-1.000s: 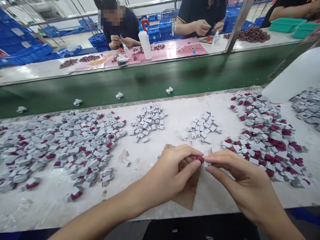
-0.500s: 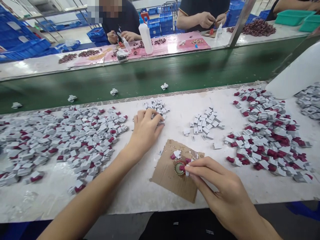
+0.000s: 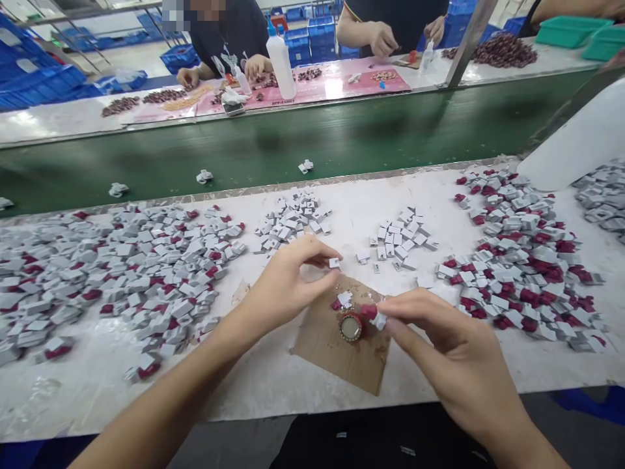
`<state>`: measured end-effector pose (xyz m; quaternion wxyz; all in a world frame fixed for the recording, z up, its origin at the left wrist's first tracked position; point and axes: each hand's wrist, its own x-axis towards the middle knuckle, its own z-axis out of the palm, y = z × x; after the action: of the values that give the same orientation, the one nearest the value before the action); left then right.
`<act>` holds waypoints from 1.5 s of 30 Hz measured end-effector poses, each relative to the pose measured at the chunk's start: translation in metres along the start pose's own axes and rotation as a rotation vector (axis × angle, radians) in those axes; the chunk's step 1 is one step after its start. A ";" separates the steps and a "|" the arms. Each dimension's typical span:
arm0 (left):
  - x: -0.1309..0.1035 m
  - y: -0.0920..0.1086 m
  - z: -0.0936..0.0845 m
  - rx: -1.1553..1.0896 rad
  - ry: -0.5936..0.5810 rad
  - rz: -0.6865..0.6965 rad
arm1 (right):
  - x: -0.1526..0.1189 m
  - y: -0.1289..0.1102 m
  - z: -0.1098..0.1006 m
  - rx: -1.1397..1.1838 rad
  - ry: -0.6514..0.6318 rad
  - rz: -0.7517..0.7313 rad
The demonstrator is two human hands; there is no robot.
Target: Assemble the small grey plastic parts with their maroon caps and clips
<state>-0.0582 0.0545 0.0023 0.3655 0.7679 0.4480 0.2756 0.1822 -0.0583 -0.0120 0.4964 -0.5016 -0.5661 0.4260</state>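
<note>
Between thumb and forefinger, my left hand pinches a small light grey piece over the back edge of a brown cardboard square. My right hand holds a dark red and grey piece just right of a round bottle cap that lies on the cardboard. Another red and grey piece rests behind the cap. Small piles of grey pieces lie beyond my left hand and at the centre right.
Large heaps of grey and dark red pieces cover the left and right. A green belt carrying several pieces runs behind. Across it, people work at a table with a white bottle. A white curved object stands at right.
My left hand has come back from the grey pile toward the cardboard with a grey piece. My right hand has lifted its piece off the cap, rightward. The belt pieces have shifted left.
</note>
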 end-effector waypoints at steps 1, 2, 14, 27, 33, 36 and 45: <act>-0.001 0.006 0.004 -0.134 -0.019 -0.030 | 0.003 0.002 -0.003 0.055 0.029 0.033; -0.001 0.011 0.008 -0.273 -0.049 -0.070 | 0.006 0.004 -0.005 0.110 0.058 0.055; 0.016 0.033 0.040 -0.823 -0.249 -0.336 | 0.021 0.017 -0.018 0.312 0.181 0.125; 0.022 0.038 0.037 -0.591 -0.301 -0.268 | 0.031 0.009 -0.031 0.206 0.017 0.078; 0.036 0.043 0.042 -0.446 -0.333 -0.213 | 0.039 0.013 -0.039 0.233 0.024 0.102; 0.062 0.040 0.039 -0.331 -0.349 -0.126 | 0.059 0.009 -0.059 -0.057 0.001 0.114; 0.200 -0.020 0.012 0.106 0.152 -0.267 | 0.160 0.031 -0.152 -1.070 0.219 0.158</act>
<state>0.0302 0.2349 -0.0011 0.3231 0.6965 0.5865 0.2580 0.3368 0.1019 0.0013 0.1946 -0.7662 -0.6094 0.0604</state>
